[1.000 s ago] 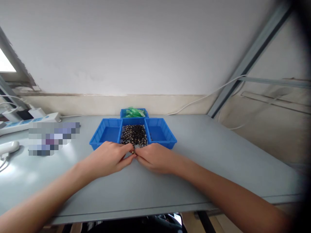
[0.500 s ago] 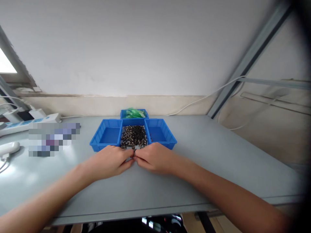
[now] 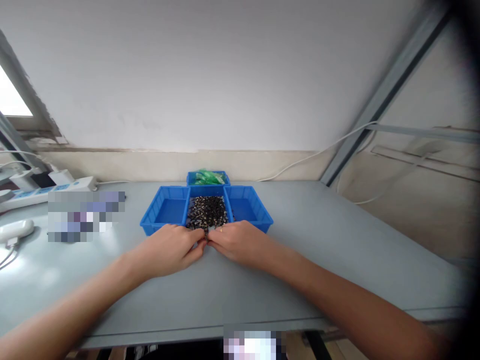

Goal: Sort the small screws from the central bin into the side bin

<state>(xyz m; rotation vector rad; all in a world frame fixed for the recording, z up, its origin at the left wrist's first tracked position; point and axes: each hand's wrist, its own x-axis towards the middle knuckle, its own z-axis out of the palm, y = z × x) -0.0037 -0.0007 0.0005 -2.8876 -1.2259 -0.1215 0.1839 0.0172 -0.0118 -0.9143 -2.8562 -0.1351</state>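
My left hand (image 3: 174, 250) and my right hand (image 3: 235, 244) meet fingertip to fingertip at the near edge of a heap of small dark and brass-coloured metal parts (image 3: 207, 210). Both are closed in a pinch around a small dark piece, mostly covered by the fingers, so its kind cannot be made out. The heap lies between a left blue bin (image 3: 146, 220) and a right blue bin (image 3: 269, 220), whose visible floors are bare. Behind it stands a third blue bin (image 3: 188, 181) holding green plastic bags (image 3: 208, 177).
On the left of the grey table (image 3: 318, 250) lie a power strip (image 3: 75, 186) with plugs, a white device (image 3: 17, 230) on a cable and a blurred-out item (image 3: 88, 215). A white cable (image 3: 300, 162) runs along the wall to a metal post (image 3: 348, 142).
The view has shifted slightly. Both hands keep their pinch at almost the same place, and the bins and heap stay put. A blurred-out bright patch now shows below the table edge.
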